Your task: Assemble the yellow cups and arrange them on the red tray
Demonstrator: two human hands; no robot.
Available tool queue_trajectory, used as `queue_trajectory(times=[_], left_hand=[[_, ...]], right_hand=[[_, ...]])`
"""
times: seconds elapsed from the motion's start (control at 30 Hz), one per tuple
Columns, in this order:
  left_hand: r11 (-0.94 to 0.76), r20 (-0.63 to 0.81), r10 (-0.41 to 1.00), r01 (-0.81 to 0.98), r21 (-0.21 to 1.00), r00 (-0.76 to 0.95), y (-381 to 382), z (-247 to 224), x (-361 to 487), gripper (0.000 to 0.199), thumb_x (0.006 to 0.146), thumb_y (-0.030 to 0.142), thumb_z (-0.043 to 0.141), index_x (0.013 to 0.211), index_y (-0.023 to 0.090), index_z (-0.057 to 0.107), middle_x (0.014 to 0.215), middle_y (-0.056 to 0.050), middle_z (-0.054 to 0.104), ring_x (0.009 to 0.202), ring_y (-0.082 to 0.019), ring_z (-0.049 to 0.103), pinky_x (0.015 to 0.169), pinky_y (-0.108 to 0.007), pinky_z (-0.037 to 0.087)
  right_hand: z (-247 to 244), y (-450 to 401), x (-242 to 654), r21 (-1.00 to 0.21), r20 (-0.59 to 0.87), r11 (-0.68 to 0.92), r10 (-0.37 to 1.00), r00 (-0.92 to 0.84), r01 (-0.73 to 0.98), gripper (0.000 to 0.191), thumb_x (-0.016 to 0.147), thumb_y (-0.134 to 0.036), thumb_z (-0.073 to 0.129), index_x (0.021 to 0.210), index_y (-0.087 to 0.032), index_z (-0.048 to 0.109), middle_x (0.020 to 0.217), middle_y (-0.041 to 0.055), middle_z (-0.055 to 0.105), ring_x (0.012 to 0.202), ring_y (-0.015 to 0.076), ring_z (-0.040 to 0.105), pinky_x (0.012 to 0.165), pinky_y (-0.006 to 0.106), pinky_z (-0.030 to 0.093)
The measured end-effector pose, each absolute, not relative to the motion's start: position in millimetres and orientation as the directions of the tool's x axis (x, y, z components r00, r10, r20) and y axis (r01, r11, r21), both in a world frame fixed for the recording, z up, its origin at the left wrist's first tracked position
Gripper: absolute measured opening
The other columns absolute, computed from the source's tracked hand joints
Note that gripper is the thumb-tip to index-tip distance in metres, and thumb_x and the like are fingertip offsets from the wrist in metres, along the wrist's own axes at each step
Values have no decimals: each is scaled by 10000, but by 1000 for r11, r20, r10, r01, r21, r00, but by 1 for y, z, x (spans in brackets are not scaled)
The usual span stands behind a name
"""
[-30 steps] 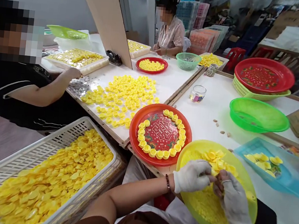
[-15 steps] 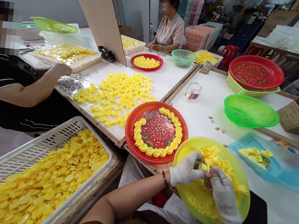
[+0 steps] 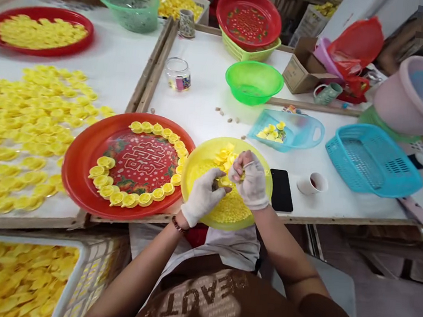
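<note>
Both my hands, in white gloves with bare fingertips, are over a yellow bowl [image 3: 264, 194] of small yellow pieces. My left hand [image 3: 205, 195] pinches a yellow piece [image 3: 225, 181] between thumb and fingers. Just right of it, my right hand [image 3: 250, 178] is closed, its fingertips curled around something yellow that is mostly hidden. Larger yellow petal-like pieces [image 3: 226, 155] lie at the back of the bowl. To the left, a red tray [image 3: 78, 164] with a printed pattern bears a curved row of round yellow pieces [image 3: 144, 199] along its edge.
Many yellow pieces [image 3: 31, 162] cover the table at left. A white crate [image 3: 83, 266] stands below. Beyond the bowl are a glass jar [image 3: 177, 77], a green bowl [image 3: 254, 82] and a blue tray [image 3: 301, 132]. Right of it are a phone [image 3: 281, 190], a cup [image 3: 312, 183] and a blue basket [image 3: 373, 160].
The view has swung to the right, bringing the blue basket and pink tub into sight. My right hand has lifted and its fingers are curled more tightly, while my left still pinches a yellow piece.
</note>
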State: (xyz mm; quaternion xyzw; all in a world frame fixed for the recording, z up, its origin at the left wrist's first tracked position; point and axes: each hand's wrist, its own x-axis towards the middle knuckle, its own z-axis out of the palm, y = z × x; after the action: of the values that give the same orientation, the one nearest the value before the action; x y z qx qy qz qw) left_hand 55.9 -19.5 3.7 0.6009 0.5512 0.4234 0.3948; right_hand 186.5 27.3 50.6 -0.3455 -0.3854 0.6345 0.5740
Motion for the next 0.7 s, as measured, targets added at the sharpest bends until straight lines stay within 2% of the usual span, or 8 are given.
queue_trajectory(times=[0.1,0.2,0.33,0.47,0.57,0.7], left_hand=[[-132,112,991,350,927,77,-21,6,55,251,813,268,697,1032,188,604,701,46,531,626,-122,480,643,-273,412],[-182,163,983,380,907,82,-20,7,54,221,805,242,677,1006,185,602,774,21,589,672,-129,516,673,-279,434],[-217,197,976,398,892,91,-19,2,52,257,792,201,656,1044,189,611,907,-22,673,761,-152,594,745,-301,488],[-220,201,976,404,888,89,-20,1,52,296,827,244,683,1111,195,621,1017,-54,711,836,-177,654,801,-328,536],[-264,259,963,432,862,70,-22,2,52,293,828,210,687,1113,195,621,1051,-61,715,886,-191,674,844,-344,558],[-332,364,931,495,803,34,-21,-1,54,299,793,115,665,1076,191,606,1074,-68,717,957,-210,689,894,-358,571]], right_hand=[[48,26,177,-910,115,79,991,-65,-407,484,900,-597,691,709,-223,452,597,-68,435,473,75,406,455,231,363],[44,27,173,-910,168,130,984,-63,-394,447,940,-556,661,718,-221,465,620,-61,445,495,79,431,494,246,394],[45,29,175,-907,143,108,988,-57,-406,452,948,-563,642,725,-225,443,619,-64,419,498,80,435,490,243,377],[44,27,191,-919,109,83,993,-45,-386,442,937,-565,650,748,-231,431,604,-79,398,455,65,361,444,227,302],[36,21,210,-970,64,46,995,-70,-237,394,942,-544,649,773,-233,476,596,-79,405,443,66,332,422,232,266],[25,12,226,-995,-30,-11,980,-197,97,334,932,-518,664,817,-231,537,580,-73,423,454,83,375,427,245,299]])
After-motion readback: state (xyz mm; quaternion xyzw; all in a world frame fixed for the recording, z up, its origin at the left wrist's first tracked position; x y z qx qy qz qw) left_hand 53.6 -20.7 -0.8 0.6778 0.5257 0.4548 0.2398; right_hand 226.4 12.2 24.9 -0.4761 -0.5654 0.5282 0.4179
